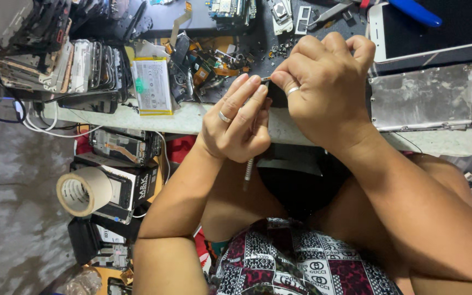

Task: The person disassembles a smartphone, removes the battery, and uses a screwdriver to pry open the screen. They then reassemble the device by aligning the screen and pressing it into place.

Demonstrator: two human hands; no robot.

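My left hand point(235, 124), with a ring on one finger, is closed around a thin screwdriver point(248, 170). Its knurled metal handle sticks out below the palm and its tip points up toward the fingertips of my right hand. My right hand point(323, 87), also ringed, pinches a small dark part point(277, 95) just above the front edge of the workbench point(192, 121). Most of that part is hidden by my fingers. The two hands touch at the fingertips.
A flat white phone battery point(151, 86) lies left of the hands among loose circuit parts and screws. Stacked phone frames point(66, 65) fill the far left. A silver metal midframe point(427, 104), a white phone point(432, 27) and a blue-handled tool point(413, 11) are at right. A tape roll point(83, 191) sits on boxes below the bench.
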